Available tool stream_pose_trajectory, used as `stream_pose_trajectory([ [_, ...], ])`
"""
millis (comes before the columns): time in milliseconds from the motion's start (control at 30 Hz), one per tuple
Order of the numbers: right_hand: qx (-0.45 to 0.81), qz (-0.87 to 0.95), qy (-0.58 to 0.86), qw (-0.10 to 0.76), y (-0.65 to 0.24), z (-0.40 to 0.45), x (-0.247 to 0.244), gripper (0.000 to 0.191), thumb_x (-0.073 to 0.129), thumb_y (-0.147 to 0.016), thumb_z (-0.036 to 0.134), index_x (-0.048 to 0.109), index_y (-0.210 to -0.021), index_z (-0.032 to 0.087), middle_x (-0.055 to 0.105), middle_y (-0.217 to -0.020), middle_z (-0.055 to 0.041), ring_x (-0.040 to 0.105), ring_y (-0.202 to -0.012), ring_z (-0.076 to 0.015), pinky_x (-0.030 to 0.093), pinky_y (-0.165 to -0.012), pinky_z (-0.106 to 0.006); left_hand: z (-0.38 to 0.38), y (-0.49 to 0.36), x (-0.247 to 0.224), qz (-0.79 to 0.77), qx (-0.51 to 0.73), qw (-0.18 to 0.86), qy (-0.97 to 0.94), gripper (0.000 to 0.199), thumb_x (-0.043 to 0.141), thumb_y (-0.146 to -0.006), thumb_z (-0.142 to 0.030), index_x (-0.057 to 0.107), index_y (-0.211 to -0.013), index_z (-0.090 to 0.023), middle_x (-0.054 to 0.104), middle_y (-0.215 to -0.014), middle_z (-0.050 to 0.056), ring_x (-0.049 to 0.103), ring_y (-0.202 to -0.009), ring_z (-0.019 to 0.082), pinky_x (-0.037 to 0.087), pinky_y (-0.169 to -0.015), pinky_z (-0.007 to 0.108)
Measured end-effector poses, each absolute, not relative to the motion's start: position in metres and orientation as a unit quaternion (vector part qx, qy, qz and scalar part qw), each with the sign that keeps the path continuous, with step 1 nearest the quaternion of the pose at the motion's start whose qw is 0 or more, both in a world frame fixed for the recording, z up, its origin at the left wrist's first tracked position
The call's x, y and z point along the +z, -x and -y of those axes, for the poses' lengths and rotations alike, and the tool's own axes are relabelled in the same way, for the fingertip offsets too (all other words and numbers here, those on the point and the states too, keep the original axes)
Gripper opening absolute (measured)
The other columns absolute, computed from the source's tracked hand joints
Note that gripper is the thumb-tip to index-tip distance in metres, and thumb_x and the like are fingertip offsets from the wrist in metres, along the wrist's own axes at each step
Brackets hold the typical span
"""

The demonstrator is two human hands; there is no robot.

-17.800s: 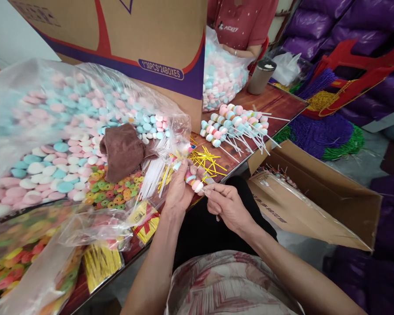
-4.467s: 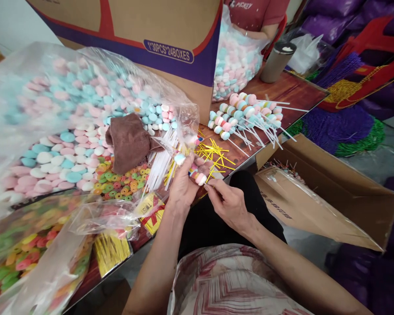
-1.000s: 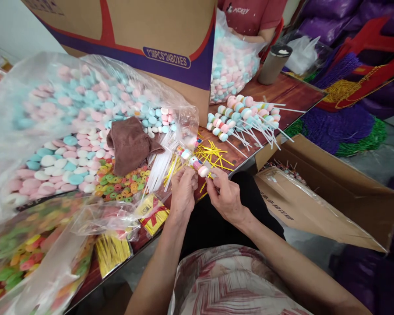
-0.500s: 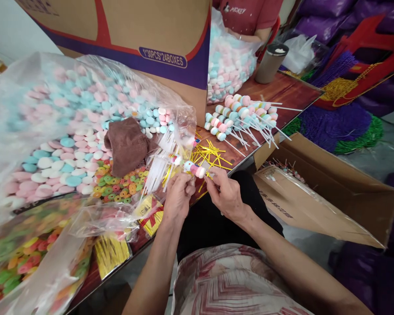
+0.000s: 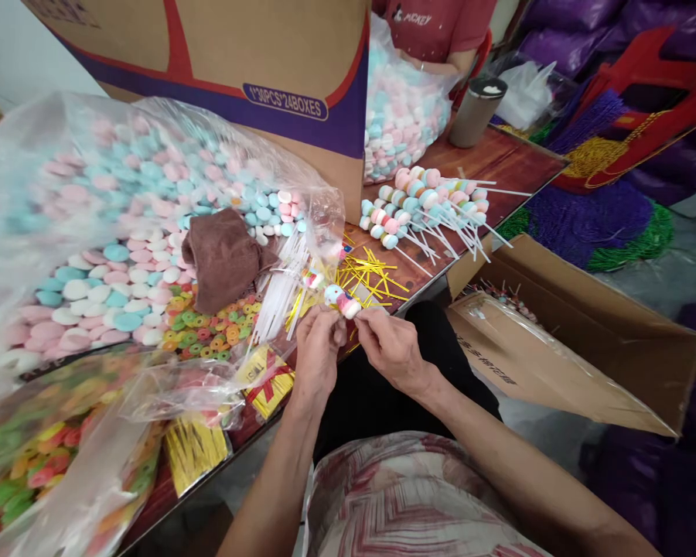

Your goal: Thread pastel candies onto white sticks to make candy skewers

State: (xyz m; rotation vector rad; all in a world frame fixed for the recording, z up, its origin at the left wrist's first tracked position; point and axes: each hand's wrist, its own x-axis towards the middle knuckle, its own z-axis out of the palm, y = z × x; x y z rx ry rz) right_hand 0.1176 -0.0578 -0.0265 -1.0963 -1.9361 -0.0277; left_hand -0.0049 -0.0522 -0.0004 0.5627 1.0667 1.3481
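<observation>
Between my two hands is a marshmallow skewer (image 5: 342, 300), its pieces white, blue and pink, apparently inside a clear wrapper. My left hand (image 5: 319, 340) is closed, thumb and fingers pinched at the near side of it. My right hand (image 5: 393, 344) pinches at its lower right end; a thin tie there is too small to make out. Just beyond the fingers lie loose gold twist ties (image 5: 377, 271). White sticks (image 5: 278, 290) in clear plastic spread left of them, beside gummy rings (image 5: 209, 325) and a brown cloth (image 5: 223, 259).
A big bag of marshmallows (image 5: 121, 170) covers the table's left, below a tall carton (image 5: 220, 46). Finished-looking skewers (image 5: 429, 205) are piled at right near a tumbler (image 5: 476, 112). An open box (image 5: 603, 340) stands below the edge. Someone in a red shirt (image 5: 441, 31) sits opposite.
My right hand has moved slightly left and its fingers have closed in at the skewer's end. The skewer has tilted a little downward at the right. My left hand stays nearly in place.
</observation>
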Motion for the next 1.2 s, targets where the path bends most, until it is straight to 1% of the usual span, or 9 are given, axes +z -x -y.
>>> stream_pose_trajectory([
  [133,-0.038,0.792,0.421,0.440,-0.120,0.054,-0.026,0.010,0.052,-0.095,0.010,0.062,-0.096,0.013,0.070,-0.070,-0.0032,0.064,-0.058,-0.0128,0.050,-0.060,-0.025,0.045,0.007,0.005,-0.448,0.587,0.641,-0.210,0.026,0.069,-0.080,-0.041,0.062,-0.080,-0.016,0.062,-0.072,0.000,0.057,-0.063,0.010,0.047,-0.061,0.023],
  [233,-0.054,0.808,0.400,0.428,-0.121,0.054,-0.027,0.012,0.054,-0.094,0.010,0.063,-0.101,0.014,0.068,-0.066,-0.0007,0.062,-0.055,-0.0126,0.048,-0.058,-0.025,0.037,0.006,0.007,-0.440,0.608,0.636,-0.177,0.034,0.066,-0.084,-0.050,0.063,-0.086,-0.016,0.068,-0.080,0.003,0.065,-0.073,0.014,0.052,-0.072,0.027],
  [433,0.028,0.766,0.445,0.463,-0.115,0.057,-0.026,0.024,0.054,-0.096,0.016,0.059,-0.118,0.008,0.073,-0.076,-0.0064,0.063,-0.054,-0.0127,0.049,-0.054,-0.025,0.031,-0.001,0.000,-0.372,0.641,0.650,-0.168,0.028,0.067,-0.087,-0.043,0.065,-0.085,-0.015,0.073,-0.089,0.007,0.070,-0.088,0.018,0.051,-0.089,0.034],
  [533,0.060,0.759,0.450,0.467,-0.112,0.059,-0.027,0.026,0.052,-0.097,0.015,0.060,-0.122,0.010,0.075,-0.080,-0.0063,0.064,-0.055,-0.0123,0.050,-0.055,-0.024,0.033,-0.004,-0.003,-0.353,0.656,0.644,-0.174,0.026,0.066,-0.088,-0.042,0.066,-0.089,-0.016,0.073,-0.093,0.007,0.069,-0.095,0.019,0.050,-0.093,0.035],
  [733,0.059,0.790,0.419,0.443,-0.117,0.056,-0.034,0.030,0.050,-0.097,0.012,0.063,-0.123,0.013,0.077,-0.083,-0.0066,0.069,-0.063,-0.0138,0.055,-0.064,-0.024,0.036,-0.005,-0.003,-0.363,0.638,0.653,-0.185,0.021,0.066,-0.089,-0.036,0.067,-0.086,-0.016,0.071,-0.084,0.004,0.067,-0.079,0.012,0.051,-0.086,0.027],
  [833,0.082,0.793,0.423,0.431,-0.118,0.054,-0.033,0.028,0.049,-0.097,0.014,0.065,-0.120,0.015,0.077,-0.088,-0.0074,0.072,-0.072,-0.0155,0.057,-0.069,-0.025,0.037,-0.006,-0.003,-0.365,0.620,0.671,-0.177,0.020,0.070,-0.086,-0.035,0.066,-0.084,-0.015,0.069,-0.082,0.004,0.066,-0.078,0.012,0.052,-0.084,0.027],
  [933,0.145,0.749,0.454,0.460,-0.114,0.054,-0.028,0.021,0.050,-0.097,0.017,0.066,-0.110,0.019,0.077,-0.100,-0.0080,0.073,-0.081,-0.0159,0.057,-0.074,-0.025,0.039,-0.010,-0.004,-0.361,0.619,0.679,-0.159,0.017,0.073,-0.083,-0.030,0.067,-0.087,-0.015,0.069,-0.086,0.003,0.065,-0.081,0.012,0.051,-0.085,0.026],
  [1067,0.188,0.663,0.512,0.513,-0.105,0.054,-0.025,0.006,0.055,-0.095,0.022,0.060,-0.095,0.019,0.075,-0.097,-0.0070,0.067,-0.063,-0.0113,0.053,-0.061,-0.022,0.040,-0.016,-0.004,-0.352,0.636,0.671,-0.146,0.015,0.076,-0.081,-0.026,0.068,-0.087,-0.016,0.066,-0.084,0.000,0.062,-0.078,0.009,0.050,-0.082,0.021],
  [1200,0.211,0.644,0.519,0.521,-0.103,0.052,-0.023,0.014,0.054,-0.095,0.022,0.053,-0.081,0.019,0.071,-0.088,-0.0034,0.056,-0.051,-0.0063,0.045,-0.053,-0.019,0.043,-0.020,-0.005,-0.373,0.645,0.644,-0.175,0.021,0.072,-0.084,-0.036,0.069,-0.092,-0.017,0.068,-0.087,0.001,0.064,-0.080,0.009,0.050,-0.083,0.021],
])
